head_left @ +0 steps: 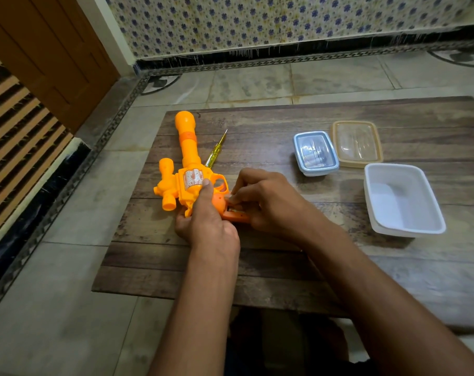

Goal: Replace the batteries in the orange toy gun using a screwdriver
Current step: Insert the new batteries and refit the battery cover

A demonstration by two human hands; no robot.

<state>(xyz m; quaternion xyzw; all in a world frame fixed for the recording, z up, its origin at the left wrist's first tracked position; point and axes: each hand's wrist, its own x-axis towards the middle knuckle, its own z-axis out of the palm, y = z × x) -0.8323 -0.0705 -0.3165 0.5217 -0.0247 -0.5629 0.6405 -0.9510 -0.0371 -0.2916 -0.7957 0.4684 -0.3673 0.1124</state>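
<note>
Orange toy gun (pixel 188 169) lies flat on the wooden bench (pixel 257 256), barrel pointing away. Left hand (pixel 206 221) grips its body, thumb on the silver cylinder. Right hand (pixel 263 198) pinches at the grip's open end — fingertips curled. Screwdriver (pixel 216 150) lies just beside the barrel.

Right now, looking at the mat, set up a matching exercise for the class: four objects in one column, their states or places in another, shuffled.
Objects:
1. orange toy gun
2. yellow screwdriver
3. blue-rimmed container
4. white tub

States:
A. open, nothing visible inside
B. gripped by the left hand
C. lid on
D. lying untouched beside the barrel

Pairs: 1-B, 2-D, 3-C, 4-A
</note>
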